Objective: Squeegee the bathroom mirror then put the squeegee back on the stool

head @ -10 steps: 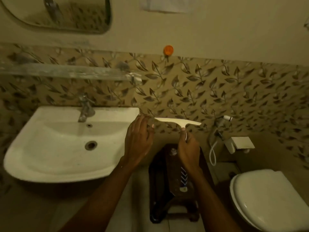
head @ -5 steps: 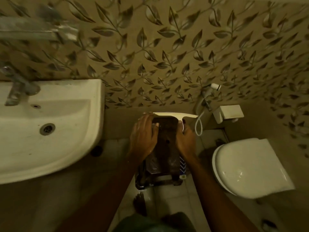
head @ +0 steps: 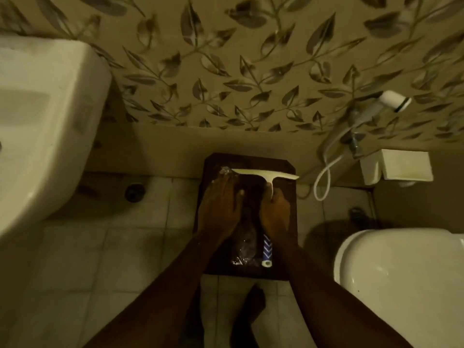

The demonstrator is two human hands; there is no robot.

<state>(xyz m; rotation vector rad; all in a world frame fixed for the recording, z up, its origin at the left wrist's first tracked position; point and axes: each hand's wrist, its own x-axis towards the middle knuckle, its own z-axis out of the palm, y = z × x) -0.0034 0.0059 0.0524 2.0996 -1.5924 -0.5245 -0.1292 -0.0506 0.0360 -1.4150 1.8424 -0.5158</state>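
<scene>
A white squeegee [head: 265, 174] lies low over the far end of the dark wooden stool [head: 288, 169], its blade running left to right. My right hand [head: 275, 212] is shut on its short handle. My left hand [head: 222, 204] rests flat on the stool with fingers apart, its fingertips near the blade's left end beside a crinkled clear wrapper [head: 224, 170]. I cannot tell whether the blade touches the stool top. The mirror is out of view.
A white sink [head: 45, 116] juts out at left. A toilet with closed lid [head: 401, 285] stands at right. A hand sprayer with hose [head: 391, 100] and a white paper holder [head: 401, 167] hang on the wall. A blue-striped tube [head: 267, 252] lies on the stool; a foot [head: 252, 305] stands on the tiled floor.
Both hands have come down with the squeegee from in front of the wall to the stool top. The view has tilted downward, so the mirror and tap have left the frame.
</scene>
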